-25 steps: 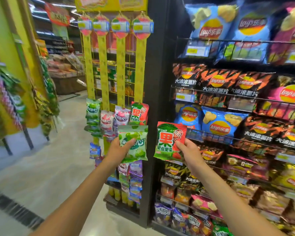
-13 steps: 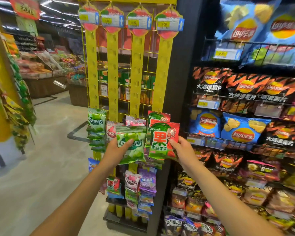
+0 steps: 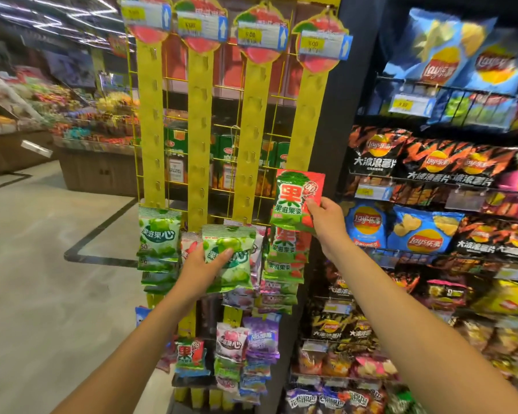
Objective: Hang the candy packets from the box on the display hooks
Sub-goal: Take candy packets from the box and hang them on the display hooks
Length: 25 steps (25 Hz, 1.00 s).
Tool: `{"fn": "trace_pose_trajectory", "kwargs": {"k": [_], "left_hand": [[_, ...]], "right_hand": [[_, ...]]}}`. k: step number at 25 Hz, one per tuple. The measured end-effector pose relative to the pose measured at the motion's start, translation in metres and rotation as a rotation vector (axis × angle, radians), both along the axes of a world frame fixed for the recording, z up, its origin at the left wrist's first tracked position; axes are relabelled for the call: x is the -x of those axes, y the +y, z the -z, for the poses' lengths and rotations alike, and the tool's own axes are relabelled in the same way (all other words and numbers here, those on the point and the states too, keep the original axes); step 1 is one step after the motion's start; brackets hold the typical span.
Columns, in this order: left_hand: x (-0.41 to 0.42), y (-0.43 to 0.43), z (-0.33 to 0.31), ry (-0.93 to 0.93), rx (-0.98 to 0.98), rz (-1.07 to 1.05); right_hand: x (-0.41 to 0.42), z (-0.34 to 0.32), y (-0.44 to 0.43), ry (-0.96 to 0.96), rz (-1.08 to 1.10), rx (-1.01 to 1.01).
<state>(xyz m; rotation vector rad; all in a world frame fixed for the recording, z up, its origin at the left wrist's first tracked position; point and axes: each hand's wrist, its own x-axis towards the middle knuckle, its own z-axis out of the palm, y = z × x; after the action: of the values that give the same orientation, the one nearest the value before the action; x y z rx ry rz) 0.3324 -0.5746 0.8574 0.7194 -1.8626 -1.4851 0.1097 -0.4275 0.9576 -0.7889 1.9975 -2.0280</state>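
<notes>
Holding one candy packet in each hand, the person faces a yellow wire rack point(image 3: 222, 174) with four yellow hanging strips.

- Right hand point(image 3: 328, 224): thumb and fingers pinch the lower right edge of a red-and-green packet point(image 3: 293, 198). The packet is upright and raised, its top edge laid over the rightmost strip point(image 3: 307, 115). Cannot tell whether it is caught on a hook.
- Just below it on the same strip hangs a column of matching packets point(image 3: 284, 249), overlapping one another.
- Left hand point(image 3: 199, 268): fingers curl across the front of a green packet point(image 3: 240, 273) and grip it. It is held lower, in front of the two middle strips, tilted slightly.
- Leftmost strip point(image 3: 154, 130): green packets of the same kind point(image 3: 159, 234) hang in a stack from its lower part. The upper hooks on all four strips are bare.
- Price tags point(image 3: 320, 44) top each strip.
- More small packets point(image 3: 231, 342) hang near the bottom of the rack.
- To the right, wire shelves carry chip bags point(image 3: 422, 231).
</notes>
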Motion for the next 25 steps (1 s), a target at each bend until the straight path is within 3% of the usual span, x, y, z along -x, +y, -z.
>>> {"fn": "trace_pose_trajectory", "kwargs": {"k": [9, 17, 25], "left_hand": [[-0.001, -0.014, 0.007, -0.003, -0.038, 0.077], [-0.02, 0.002, 0.007, 0.015, 0.0, 0.104], [-0.049, 0.051, 0.005, 0.008, -0.035, 0.068]], "right_hand": [[0.004, 0.032, -0.008, -0.078, 0.127, -0.111], [-0.016, 0.026, 0.022, 0.322, 0.287, -0.368], [-0.07, 0.039, 0.081, 0.345, 0.122, -0.405]]}}
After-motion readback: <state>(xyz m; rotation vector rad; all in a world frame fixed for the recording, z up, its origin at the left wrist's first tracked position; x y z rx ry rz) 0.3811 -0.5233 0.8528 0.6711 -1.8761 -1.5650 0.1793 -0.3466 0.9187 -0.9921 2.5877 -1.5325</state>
